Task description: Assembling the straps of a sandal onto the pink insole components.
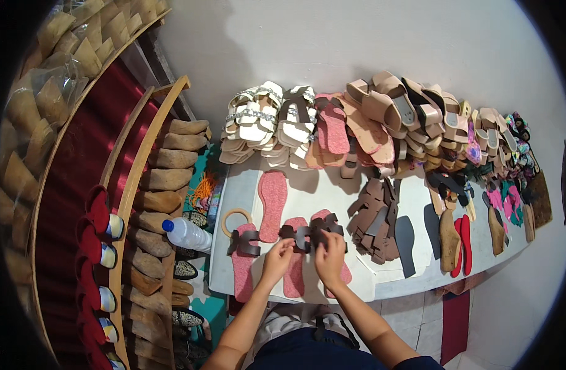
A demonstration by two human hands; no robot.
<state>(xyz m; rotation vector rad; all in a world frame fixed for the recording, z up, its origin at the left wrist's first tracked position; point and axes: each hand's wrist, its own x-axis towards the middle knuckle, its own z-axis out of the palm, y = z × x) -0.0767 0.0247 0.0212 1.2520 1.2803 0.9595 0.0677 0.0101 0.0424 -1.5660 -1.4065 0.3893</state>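
Note:
Three pink speckled insoles lie side by side at the table's near edge, each with a dark brown cut-out strap across its upper end. At the middle insole [293,279], my left hand [275,262] has its fingers pinched together beside the middle strap [301,236]; whatever is between the fingertips is hidden. My right hand [330,264] has its fingers closed at the right strap [333,226], over the right insole [346,275]. The left insole [243,277] lies untouched under its strap [245,243]. Beyond them is another pink insole [272,206] with no strap.
A roll of tape [235,213] and a water bottle [187,235] are on the left. Brown strap pieces [375,219] lie in a pile to the right, near a grey sole [405,246]. Stacked sandals [254,117] line the wall. Wooden shoe lasts [166,179] fill a left rack.

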